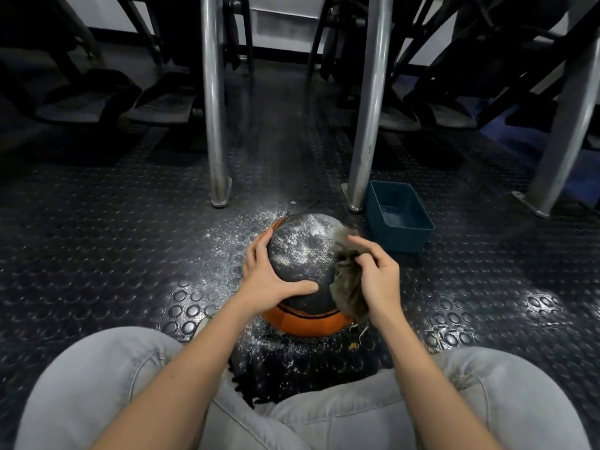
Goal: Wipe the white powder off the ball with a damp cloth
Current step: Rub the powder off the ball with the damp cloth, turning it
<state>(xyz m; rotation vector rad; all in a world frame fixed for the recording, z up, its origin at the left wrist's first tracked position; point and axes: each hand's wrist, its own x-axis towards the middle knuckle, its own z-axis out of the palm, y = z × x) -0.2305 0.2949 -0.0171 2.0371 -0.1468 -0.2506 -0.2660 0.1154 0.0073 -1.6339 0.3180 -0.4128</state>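
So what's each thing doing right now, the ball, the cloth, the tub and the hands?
ball: on the floor, white powder on top
cloth: bunched against the ball's right side
left hand: spread on the ball
right hand: grips the cloth
blue tub: upright, looks wet inside
floor: powder scattered round the ball

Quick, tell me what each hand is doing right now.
Left hand: open, fingers spread on the ball.
Right hand: grips the cloth against the ball's side.
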